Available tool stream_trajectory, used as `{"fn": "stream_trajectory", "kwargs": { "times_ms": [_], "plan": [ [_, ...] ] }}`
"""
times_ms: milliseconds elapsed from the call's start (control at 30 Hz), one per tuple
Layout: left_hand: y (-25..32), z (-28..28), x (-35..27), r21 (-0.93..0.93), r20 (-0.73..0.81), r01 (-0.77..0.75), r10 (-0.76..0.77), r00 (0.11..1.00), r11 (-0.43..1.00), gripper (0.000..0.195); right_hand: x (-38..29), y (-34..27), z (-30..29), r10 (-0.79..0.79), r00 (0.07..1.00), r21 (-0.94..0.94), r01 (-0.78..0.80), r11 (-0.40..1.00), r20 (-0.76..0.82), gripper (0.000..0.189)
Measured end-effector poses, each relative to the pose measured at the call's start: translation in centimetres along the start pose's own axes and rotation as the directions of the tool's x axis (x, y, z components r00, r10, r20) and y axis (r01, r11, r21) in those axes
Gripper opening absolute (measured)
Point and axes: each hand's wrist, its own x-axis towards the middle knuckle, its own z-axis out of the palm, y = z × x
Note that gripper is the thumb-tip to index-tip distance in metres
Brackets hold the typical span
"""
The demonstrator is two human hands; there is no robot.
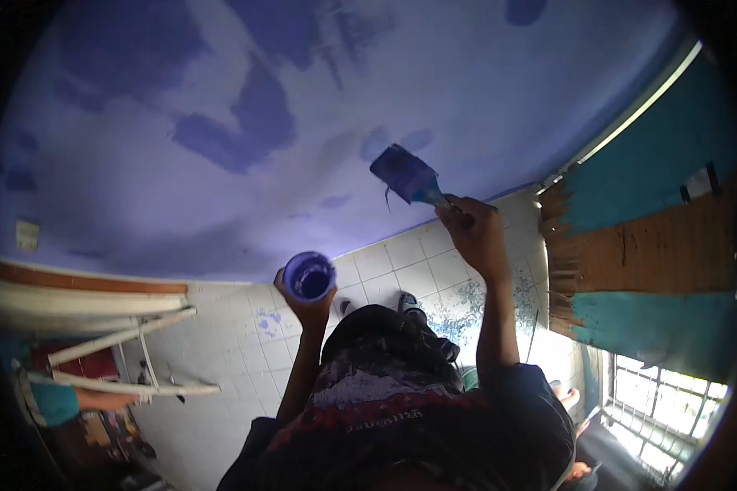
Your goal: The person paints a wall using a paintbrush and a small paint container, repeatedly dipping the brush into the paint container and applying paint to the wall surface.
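My right hand [471,224] grips the handle of a wide paintbrush [404,173], its bristles dark with purple paint. The brush is raised in front of a wall [319,172] of pale lavender with darker purple patches; whether the bristles touch it I cannot tell. Lower and to the left, my left hand [304,307] is wrapped around a purple cup [310,277]. Through its mouth I see dark purple paint, with smears around the inner side.
White floor tiles [245,344] carry purple and dark paint spots. A white stepladder [135,356] lies left, near another person's leg [107,400]. At right are a teal-and-brown wooden panel [639,245] and a barred window [663,399]. Another person's hand [580,471] shows lower right.
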Motion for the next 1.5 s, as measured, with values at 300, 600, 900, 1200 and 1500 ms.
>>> {"fn": "stream_trajectory", "kwargs": {
  "times_ms": [300, 600, 900, 1200, 1500],
  "plan": [
    [3.3, 0.4, 2.6, -0.067, 0.156, -0.047, 0.057, 0.986, 0.997, 0.092, -2.5, -5.8, -1.9, 0.162, 0.812, -0.097, -0.129, 0.987, 0.561, 0.021],
    [2.2, 3.3, 1.0, -0.158, 0.094, -0.123, 0.139, 0.986, 0.980, 0.098, -4.4, -8.6, 3.2, -0.065, 0.734, -0.214, 0.280, 0.936, 0.676, 0.014],
    [4.4, 4.0, 1.7, -0.065, -0.045, -0.215, 0.212, 0.976, 0.974, 0.095, -4.9, -7.6, 7.5, -0.025, 0.805, -0.178, 0.161, 0.971, 0.592, 0.017],
    [3.2, 2.5, 3.6, -0.092, -0.020, -0.137, 0.136, 0.991, 0.986, 0.093, -4.1, -9.1, 3.7, -0.119, 0.872, -0.120, 0.199, 0.973, 0.474, 0.020],
    [2.3, 1.7, 3.3, 0.045, 0.140, -0.112, 0.104, 0.985, 0.993, 0.090, -2.4, -9.3, 2.2, -0.164, 0.830, -0.422, 0.429, 0.799, 0.533, 0.026]
  ]
}}
